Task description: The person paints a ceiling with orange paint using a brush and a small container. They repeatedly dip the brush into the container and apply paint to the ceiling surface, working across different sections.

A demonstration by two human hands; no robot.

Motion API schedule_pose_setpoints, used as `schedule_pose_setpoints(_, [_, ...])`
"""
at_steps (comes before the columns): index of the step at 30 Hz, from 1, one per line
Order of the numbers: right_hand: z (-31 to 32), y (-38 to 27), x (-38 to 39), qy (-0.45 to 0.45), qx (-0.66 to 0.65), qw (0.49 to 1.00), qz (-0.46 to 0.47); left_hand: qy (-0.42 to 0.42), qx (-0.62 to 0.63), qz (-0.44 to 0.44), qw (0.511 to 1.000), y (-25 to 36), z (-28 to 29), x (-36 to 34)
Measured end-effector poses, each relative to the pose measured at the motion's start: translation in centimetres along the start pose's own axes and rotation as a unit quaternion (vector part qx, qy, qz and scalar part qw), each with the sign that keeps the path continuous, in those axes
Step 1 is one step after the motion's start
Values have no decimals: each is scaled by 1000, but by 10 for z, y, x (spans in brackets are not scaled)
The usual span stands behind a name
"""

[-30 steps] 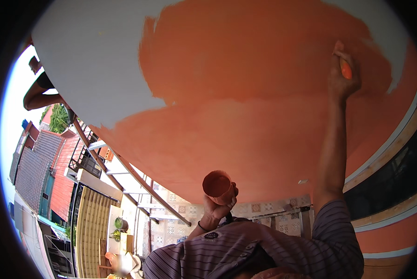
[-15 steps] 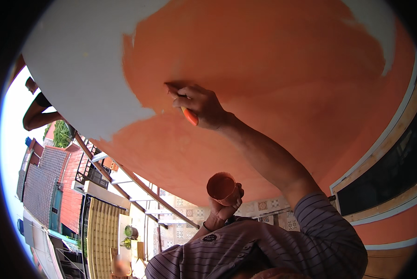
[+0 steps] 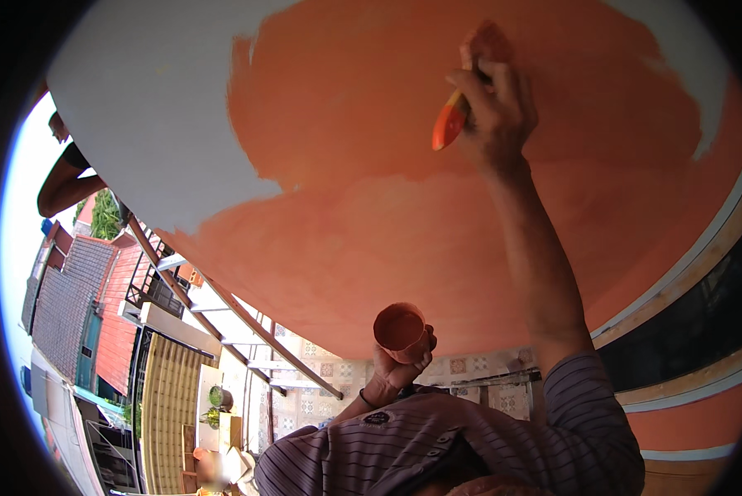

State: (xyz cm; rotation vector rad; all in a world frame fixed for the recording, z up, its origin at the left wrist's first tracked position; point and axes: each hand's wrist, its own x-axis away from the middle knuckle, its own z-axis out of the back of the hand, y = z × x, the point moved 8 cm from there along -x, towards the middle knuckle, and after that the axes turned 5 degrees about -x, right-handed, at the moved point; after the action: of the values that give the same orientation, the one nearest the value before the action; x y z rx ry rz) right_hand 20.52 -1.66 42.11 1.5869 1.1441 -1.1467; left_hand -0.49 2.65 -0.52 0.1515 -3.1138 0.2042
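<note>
Raised against the upper wall, my right hand (image 3: 500, 107) is closed around a paintbrush (image 3: 449, 124) with an orange-and-yellow handle. Its bristles, coated in orange paint, press on the painted part of the wall (image 3: 354, 99). Down by my chest, my left hand (image 3: 400, 370) grips a small cup of orange paint (image 3: 401, 328), its open top facing up. Darker, fresher-looking orange covers the upper middle of the wall, and lighter orange lies below. Bare pale wall (image 3: 156, 107) shows at the left and at the upper right corner.
A ladder (image 3: 214, 310) leans at the left, with another person's bent leg (image 3: 69, 186) near its top. Patterned floor tiles (image 3: 309, 413) lie far below me. At the right is a dark window (image 3: 694, 347) in a wooden frame. Rooftops (image 3: 77, 289) and potted plants (image 3: 215, 397) are off to the left.
My right hand has swept the paintbrush up and to the right across the orange area, away from the pale edge. The left hand still holds the paint cup in nearly the same place.
</note>
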Motion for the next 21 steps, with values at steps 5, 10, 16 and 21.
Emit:
schedule_pose_setpoints(5, [-45, -123, 44, -96, -285, 949, 91, 0, -36, 12, 999, -5, -3, -8])
schedule_pose_setpoints(10, [-15, 11, 22, -78, -303, 947, -78, -13, -72, -3, 997, 1, -8, -2])
schedule_pose_setpoints(16, [102, 201, -27, 10, -120, 981, -150, 23, -30, -1, 999, 6, -8, -1])
schedule_pose_setpoints(21, [163, 306, -46, 67, -83, 975, -196, 17, -26, 31, 999, -2, -6, -19])
